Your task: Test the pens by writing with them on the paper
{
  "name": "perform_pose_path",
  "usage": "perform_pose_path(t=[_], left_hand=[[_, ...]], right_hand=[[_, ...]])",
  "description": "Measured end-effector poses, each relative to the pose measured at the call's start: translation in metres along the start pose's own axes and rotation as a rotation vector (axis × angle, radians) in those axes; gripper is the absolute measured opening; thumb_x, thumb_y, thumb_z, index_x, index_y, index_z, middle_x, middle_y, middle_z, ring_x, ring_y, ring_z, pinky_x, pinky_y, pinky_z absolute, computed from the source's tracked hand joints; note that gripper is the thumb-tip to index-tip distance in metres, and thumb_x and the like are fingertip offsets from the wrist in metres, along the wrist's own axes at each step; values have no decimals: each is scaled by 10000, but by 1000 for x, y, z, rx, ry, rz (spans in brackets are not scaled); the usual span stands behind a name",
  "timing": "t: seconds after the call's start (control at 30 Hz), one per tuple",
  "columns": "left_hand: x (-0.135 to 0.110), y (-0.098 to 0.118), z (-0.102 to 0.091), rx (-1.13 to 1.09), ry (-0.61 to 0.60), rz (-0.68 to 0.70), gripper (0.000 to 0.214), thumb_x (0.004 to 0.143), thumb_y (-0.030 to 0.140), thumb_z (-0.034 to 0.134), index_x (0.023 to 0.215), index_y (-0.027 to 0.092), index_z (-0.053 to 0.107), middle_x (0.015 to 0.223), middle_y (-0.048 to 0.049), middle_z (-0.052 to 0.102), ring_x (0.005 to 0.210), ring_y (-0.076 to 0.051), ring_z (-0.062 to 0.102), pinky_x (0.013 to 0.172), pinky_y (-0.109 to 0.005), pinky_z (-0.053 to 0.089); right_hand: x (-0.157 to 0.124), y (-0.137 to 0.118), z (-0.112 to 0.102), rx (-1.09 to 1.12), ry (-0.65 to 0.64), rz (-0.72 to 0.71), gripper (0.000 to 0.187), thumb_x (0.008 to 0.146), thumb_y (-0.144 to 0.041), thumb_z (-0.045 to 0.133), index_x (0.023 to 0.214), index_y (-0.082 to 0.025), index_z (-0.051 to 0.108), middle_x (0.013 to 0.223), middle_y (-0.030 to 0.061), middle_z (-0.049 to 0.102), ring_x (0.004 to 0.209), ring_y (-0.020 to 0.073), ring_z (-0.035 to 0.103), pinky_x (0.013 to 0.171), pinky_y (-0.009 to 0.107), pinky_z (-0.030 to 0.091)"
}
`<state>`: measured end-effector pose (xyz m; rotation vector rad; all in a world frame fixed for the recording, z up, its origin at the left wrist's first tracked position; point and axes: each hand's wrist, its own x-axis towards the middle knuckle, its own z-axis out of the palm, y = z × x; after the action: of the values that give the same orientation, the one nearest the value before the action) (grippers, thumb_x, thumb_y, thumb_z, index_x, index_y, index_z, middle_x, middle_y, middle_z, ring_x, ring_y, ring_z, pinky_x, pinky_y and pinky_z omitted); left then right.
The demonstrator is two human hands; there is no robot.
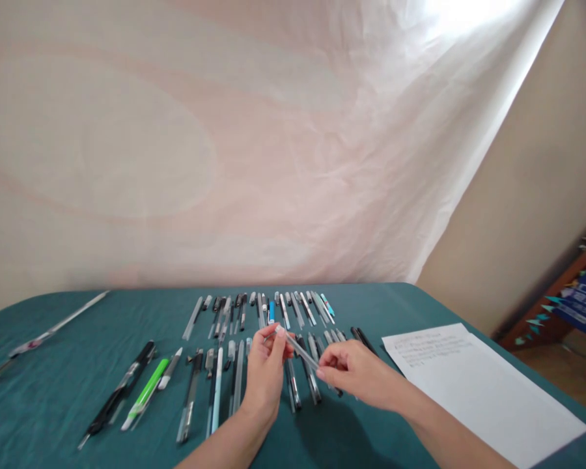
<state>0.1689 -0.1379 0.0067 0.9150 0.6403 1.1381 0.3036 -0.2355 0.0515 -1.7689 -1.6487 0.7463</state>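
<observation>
Between my two hands is a slim translucent pen (pixel 300 349), held at a slant above the table. My left hand (pixel 267 366) pinches its upper left end with thumb and fingers. At the lower right end, the fingertips of my right hand (pixel 350 366) close on the pen. Under and around the hands lie rows of pens, partly hidden by them. A light blue pen (pixel 217 389) and a clear pen with dark parts (pixel 190 396) rest left of my left hand. Beyond the hands runs a back row, including a blue-capped pen (pixel 272 311).
A dark green cloth (pixel 361 433) covers the table. Written-on paper sheets (pixel 478 391) lie at right. At left are a green pen (pixel 146 394), a long black pen (pixel 122 387) and a long thin wrapped item (pixel 58 332). A pale curtain (pixel 273 143) hangs behind.
</observation>
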Motion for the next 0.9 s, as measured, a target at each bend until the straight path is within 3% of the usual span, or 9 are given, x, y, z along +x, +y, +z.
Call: perform_pose_path(t=[0.17, 0.3, 0.37, 0.5, 0.67, 0.9], left_hand=[[-2, 1, 2, -44, -9, -29, 386, 747, 384, 582, 1037, 181, 428, 888, -46, 597, 643, -109, 567, 649, -275, 459], [-4, 3, 1, 63, -50, 32, 336, 785, 388, 526, 1048, 198, 436, 1029, -62, 537, 706, -125, 567, 685, -304, 457], [-7, 5, 0, 147, -92, 64, 290, 799, 386, 505, 1011, 191, 468, 944, -44, 555, 712, -134, 557, 693, -296, 440], [-14, 9, -1, 289, -175, 64, 246, 821, 388, 465, 971, 199, 511, 724, -2, 559, 706, -150, 525, 700, -273, 396], [-18, 12, 0, 307, -195, 57, 264, 797, 407, 493, 951, 200, 548, 711, -8, 562, 708, -162, 520, 705, -269, 379], [-17, 12, -1, 348, -236, 81, 245, 827, 398, 445, 948, 204, 534, 722, -9, 543, 714, -165, 504, 701, -270, 372]], right_hand=[[9, 14, -7, -54, 36, 11, 196, 760, -298, 513, 738, -137, 623, 557, -11, 595, 471, 84, 505, 424, 157, 342], [37, 46, -40, -317, 197, 105, 234, 759, -304, 485, 730, -135, 644, 583, 11, 633, 507, 105, 545, 474, 175, 363], [53, 68, -61, -497, 291, 221, 207, 737, -277, 503, 694, -140, 651, 625, 34, 658, 568, 124, 574, 533, 184, 371], [77, 113, -93, -612, 357, 383, 177, 696, -195, 511, 609, -121, 647, 594, 90, 656, 596, 173, 596, 543, 217, 351], [89, 145, -98, -668, 345, 498, 182, 679, -182, 532, 552, -126, 648, 576, 105, 654, 602, 193, 616, 523, 221, 347], [93, 157, -97, -690, 306, 512, 194, 707, -203, 523, 600, -131, 668, 578, 95, 658, 591, 188, 624, 533, 223, 365]])
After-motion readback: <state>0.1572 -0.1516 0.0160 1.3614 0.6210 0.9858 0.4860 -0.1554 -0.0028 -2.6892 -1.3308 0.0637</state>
